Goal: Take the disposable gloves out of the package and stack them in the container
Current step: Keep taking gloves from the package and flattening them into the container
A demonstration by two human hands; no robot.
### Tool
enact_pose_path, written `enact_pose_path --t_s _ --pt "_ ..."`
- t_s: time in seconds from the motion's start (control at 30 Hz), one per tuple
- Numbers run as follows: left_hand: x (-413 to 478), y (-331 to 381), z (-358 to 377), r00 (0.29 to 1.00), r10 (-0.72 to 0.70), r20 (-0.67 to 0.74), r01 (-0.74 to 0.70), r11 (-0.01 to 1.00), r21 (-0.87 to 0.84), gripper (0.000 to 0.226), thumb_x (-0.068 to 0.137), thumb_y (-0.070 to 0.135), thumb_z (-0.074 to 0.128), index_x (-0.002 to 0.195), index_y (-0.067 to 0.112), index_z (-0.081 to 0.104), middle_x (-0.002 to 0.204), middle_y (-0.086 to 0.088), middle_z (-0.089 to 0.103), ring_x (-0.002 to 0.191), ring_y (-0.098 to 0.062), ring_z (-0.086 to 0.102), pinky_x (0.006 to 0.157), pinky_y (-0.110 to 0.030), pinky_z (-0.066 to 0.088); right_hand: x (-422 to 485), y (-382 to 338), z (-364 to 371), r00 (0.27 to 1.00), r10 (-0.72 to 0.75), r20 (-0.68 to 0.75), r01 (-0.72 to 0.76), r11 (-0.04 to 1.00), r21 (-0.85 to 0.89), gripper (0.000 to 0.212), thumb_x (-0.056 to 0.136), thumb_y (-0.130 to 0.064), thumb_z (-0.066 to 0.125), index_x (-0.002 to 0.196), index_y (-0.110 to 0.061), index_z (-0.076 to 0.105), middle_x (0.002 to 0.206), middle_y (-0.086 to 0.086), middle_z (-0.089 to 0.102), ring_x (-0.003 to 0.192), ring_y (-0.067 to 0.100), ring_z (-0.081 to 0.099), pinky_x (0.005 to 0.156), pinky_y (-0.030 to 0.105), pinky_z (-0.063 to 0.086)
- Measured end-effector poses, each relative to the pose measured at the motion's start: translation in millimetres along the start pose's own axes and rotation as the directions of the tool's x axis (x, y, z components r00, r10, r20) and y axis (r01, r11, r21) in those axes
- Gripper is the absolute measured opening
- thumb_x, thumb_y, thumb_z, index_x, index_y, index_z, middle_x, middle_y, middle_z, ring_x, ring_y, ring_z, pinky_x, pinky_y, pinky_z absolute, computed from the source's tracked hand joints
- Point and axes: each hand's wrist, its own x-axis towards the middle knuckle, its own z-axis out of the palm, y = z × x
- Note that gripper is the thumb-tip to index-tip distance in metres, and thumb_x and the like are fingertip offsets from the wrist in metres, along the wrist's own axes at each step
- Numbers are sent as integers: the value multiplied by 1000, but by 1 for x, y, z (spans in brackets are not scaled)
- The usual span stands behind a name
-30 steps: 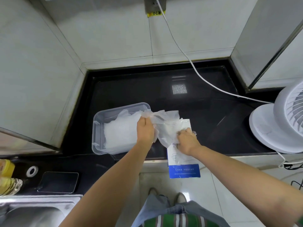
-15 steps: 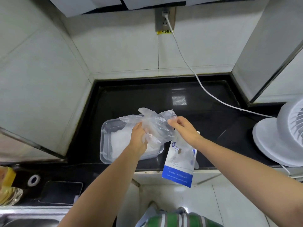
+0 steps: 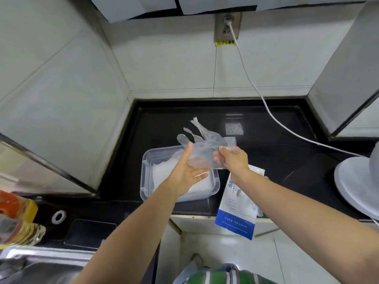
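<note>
Thin clear plastic glove (image 3: 205,144), crinkly; frosted plastic container (image 3: 147,160); glossy black countertop (image 3: 266,152) throwing reflections; smooth white wall tiles (image 3: 170,64).

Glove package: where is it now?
Head view, right of centre: the glove package lies at the front edge of the counter, overhanging it, right of the clear container, under the right forearm.

1 clear, crinkled glove (image 3: 205,143) is spread out from the right hand's (image 3: 230,158) pinch, its fingers pointing away. Left of and below the grip, the clear container (image 3: 146,160) holds a white glove stack (image 3: 162,175). The blue-and-white package (image 3: 235,210) lies below the grip.
</note>
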Motion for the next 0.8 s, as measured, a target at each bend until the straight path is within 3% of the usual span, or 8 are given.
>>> enact_pose_path --t_s 0.07,0.17,0.23,0.4,0.53,0.67,0.73,0.8 --pt "1 -3 13 999 33 -28 -31 997 68 51 88 53 60 124 18 62 117 -5 69 108 -21 65 99 -35 50 -7 5 6 999 -21 29 22 999 -41 15 91 -12 63 77 -14 58 85 12 66 76 22 60 84 44 54" --pt "13 -7 21 931 45 -363 -56 998 -19 18 90 21 68 106 12 66 101 -9 69 91 -18 66 89 -33 55 -11 10 9 996 -13 89 21 996 -86 12 89 -14 65 80 -11 57 83 12 60 79 22 58 80 40 53" --pt "14 -5 20 902 105 -418 -114 994 4 1 92 15 64 91 15 64 89 -9 66 84 -20 63 90 -37 55 -9 11 9 994 29 101 -25 999 -43 6 90 -12 64 92 -7 61 88 13 63 82 24 61 83 41 55" --pt "5 1 -2 904 281 -322 -178 933 313 9 94 26 61 99 18 64 73 -2 61 68 -12 62 75 -25 53 -2 2 -2 998 -13 54 15 1000 -26 18 91 0 52 77 -11 58 69 6 59 66 18 57 70 26 55" --pt "5 4 -43 923 187 -335 -34 909 415 25 92 29 65 110 13 63 93 -3 62 71 -13 64 67 -22 55 9 1 -13 995 -27 -98 19 996 -84 11 94 -3 51 96 -9 59 70 5 62 56 12 54 52 18 48" --pt "12 9 -74 940 158 -301 142 624 769 33 91 19 66 122 9 59 118 -11 62 98 -23 65 89 -31 55 10 1 -6 964 -251 -91 223 944 -243 12 94 -10 53 94 -16 63 82 2 66 73 15 60 71 28 53" --pt "16 12 -77 934 213 -288 152 492 857 32 92 21 64 121 10 60 111 -8 64 92 -19 64 77 -21 54 2 -3 6 915 -404 -3 385 874 -295 12 92 -8 56 94 -13 66 81 -1 64 74 10 59 70 21 50" --pt "20 16 -79 895 302 -330 162 469 868 29 90 22 65 117 13 62 96 -4 66 80 -17 67 64 -21 55 -5 -7 23 860 -472 194 510 791 -336 14 90 -4 58 90 -13 69 78 -3 64 67 6 54 63 15 45"
